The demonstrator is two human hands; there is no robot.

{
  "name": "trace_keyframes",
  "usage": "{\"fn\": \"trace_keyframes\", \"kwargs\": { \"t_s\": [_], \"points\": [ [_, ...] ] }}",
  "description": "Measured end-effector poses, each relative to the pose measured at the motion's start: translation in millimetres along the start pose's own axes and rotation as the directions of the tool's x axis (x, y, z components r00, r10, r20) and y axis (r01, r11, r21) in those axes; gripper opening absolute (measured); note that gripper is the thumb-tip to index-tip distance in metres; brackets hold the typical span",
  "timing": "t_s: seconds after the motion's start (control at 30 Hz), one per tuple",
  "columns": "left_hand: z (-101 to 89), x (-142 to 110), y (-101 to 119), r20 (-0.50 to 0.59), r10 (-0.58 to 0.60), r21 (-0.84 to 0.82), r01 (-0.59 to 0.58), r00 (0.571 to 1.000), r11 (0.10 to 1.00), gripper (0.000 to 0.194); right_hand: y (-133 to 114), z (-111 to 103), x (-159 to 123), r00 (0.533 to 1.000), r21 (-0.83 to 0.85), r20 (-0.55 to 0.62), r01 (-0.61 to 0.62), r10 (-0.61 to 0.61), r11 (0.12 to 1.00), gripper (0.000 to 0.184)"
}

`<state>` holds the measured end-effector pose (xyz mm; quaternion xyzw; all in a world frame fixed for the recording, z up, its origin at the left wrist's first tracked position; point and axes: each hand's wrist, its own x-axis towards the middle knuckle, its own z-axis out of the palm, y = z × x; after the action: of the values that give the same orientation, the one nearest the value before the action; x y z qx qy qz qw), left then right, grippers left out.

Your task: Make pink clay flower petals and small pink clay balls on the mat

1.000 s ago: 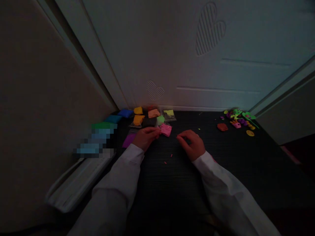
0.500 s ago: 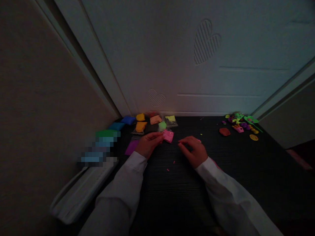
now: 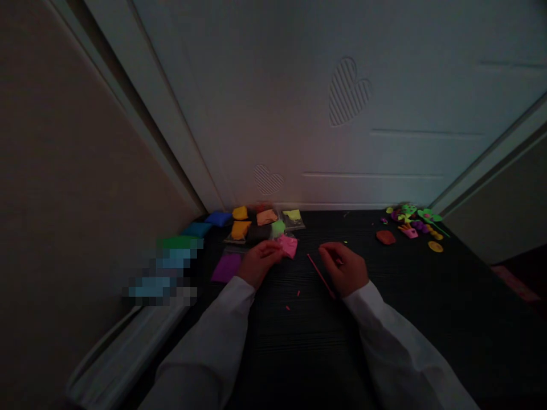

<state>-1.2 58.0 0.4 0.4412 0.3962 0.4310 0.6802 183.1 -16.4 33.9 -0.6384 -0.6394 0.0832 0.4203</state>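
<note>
My left hand is closed in a pinch at the edge of a pink block of modelling clay. What lies between its fingertips, if anything, is too dark to make out. My right hand is curled on the right, and a small pink piece shows among its fingers. Just left of this hand a thin pink stick slants over the dark table, its near end close to my wrist. Two tiny pink scraps lie on the tabletop between my arms.
Clay packs line the back left, among them orange, green and purple. At the back right are a reddish lump, a yellow disc and several small coloured clay pieces. A pale door closes off the back.
The pink stick, mostly hidden behind my right hand and wrist before, now lies in view to its left. My right hand has curled and shifted slightly right. The view has tilted up a little.
</note>
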Motion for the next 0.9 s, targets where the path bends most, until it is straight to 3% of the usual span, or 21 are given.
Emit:
{"fn": "trace_keyframes", "kwargs": {
  "t_s": [0.17, 0.27, 0.73, 0.9],
  "points": [
    [1.4, 0.2, -4.2, 0.03, 0.04, 0.132, -0.043, 0.999, 0.99, 0.015, 3.7, 9.2, -2.7, 0.958, -0.147, 0.271, 0.138, -0.094, 0.98, 0.019],
    [0.4, 1.0, -5.0, 0.02, 0.047, 0.159, -0.05, 0.999, 0.986, 0.013, 4.4, 11.7, -3.3, 0.927, -0.169, 0.358, 0.186, -0.115, 0.968, 0.018],
    [0.8, -0.1, -5.2, 0.103, -0.053, 0.14, 0.038, 0.993, 0.989, 0.02, 6.0, 9.2, -1.4, 0.915, -0.279, 0.393, 0.208, -0.086, 0.938, 0.021],
    [0.1, 2.2, -3.3, 0.065, -0.025, 0.01, 0.025, 0.998, 1.0, 0.02, -2.6, 9.6, -6.0, 0.896, -0.229, 0.42, 0.26, -0.146, 0.938, 0.02]
  ]
}}
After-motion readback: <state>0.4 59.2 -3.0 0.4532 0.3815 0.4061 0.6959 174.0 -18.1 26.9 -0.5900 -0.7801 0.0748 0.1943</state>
